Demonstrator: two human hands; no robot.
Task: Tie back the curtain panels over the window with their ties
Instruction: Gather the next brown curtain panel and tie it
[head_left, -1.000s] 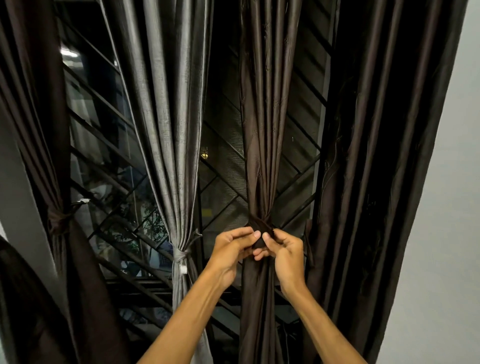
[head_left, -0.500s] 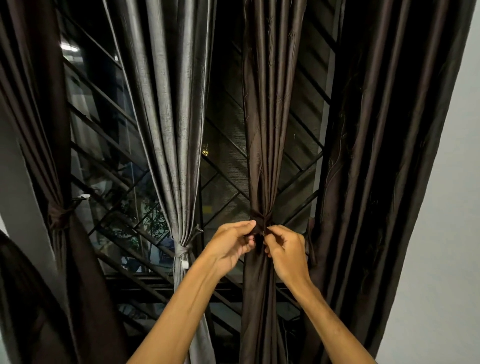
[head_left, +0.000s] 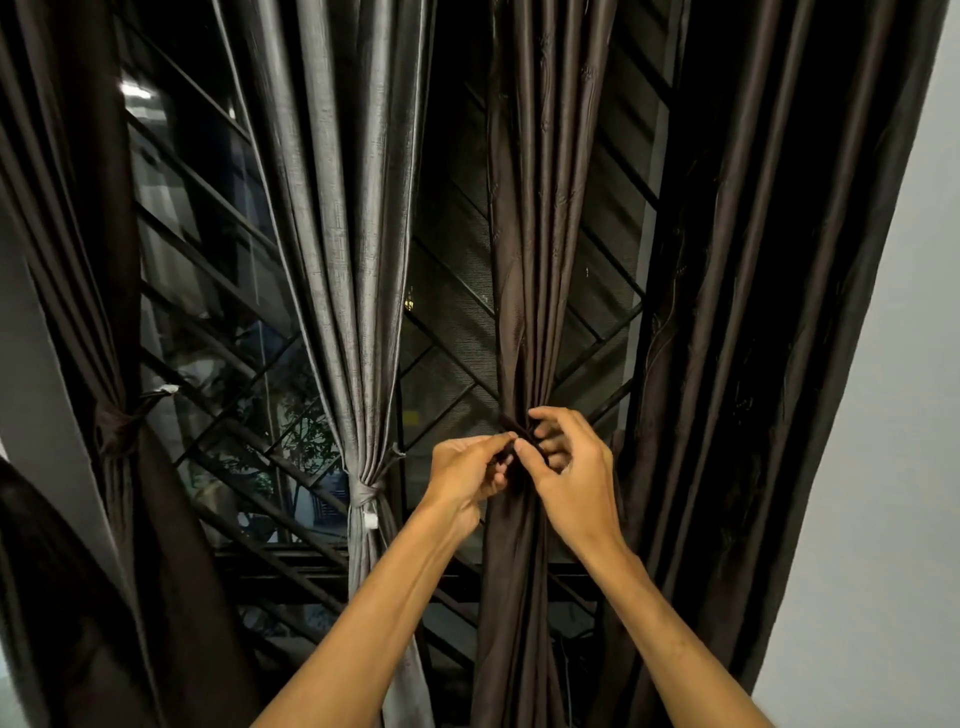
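I have the middle brown panel (head_left: 540, 260) bunched into a narrow column so that its tie (head_left: 511, 435) can cinch it where the folds are tightest. Both hands meet there, just below frame centre.

My left hand (head_left: 467, 473) comes in from 8 o'clock. Its fingers (head_left: 493, 442) are closed, thumb against forefinger, pinching one end of the dark tie. My right hand (head_left: 571, 467) comes in from 4 o'clock with its fingers (head_left: 550, 415) curled round the front of the bundle, and its thumb pins the tie against the cloth. I judge that I am closing the knot. How the ends cross is hidden between the fingertips, so I cannot tell how far it is done.

The tie lies in the small gap where the two thumbs meet, touching both hands. It wraps the panel at the 12 o'clock edge of my knuckles.

At 9 o'clock of my hands the grey panel (head_left: 337, 260) hangs already gathered by its own band (head_left: 364, 491). Further out the far-left panel (head_left: 78, 260) is likewise tied. At 3 o'clock the right-hand panel (head_left: 779, 312) hangs loose, so I judge it comes next. The window grille (head_left: 457, 322) shows between the panels.
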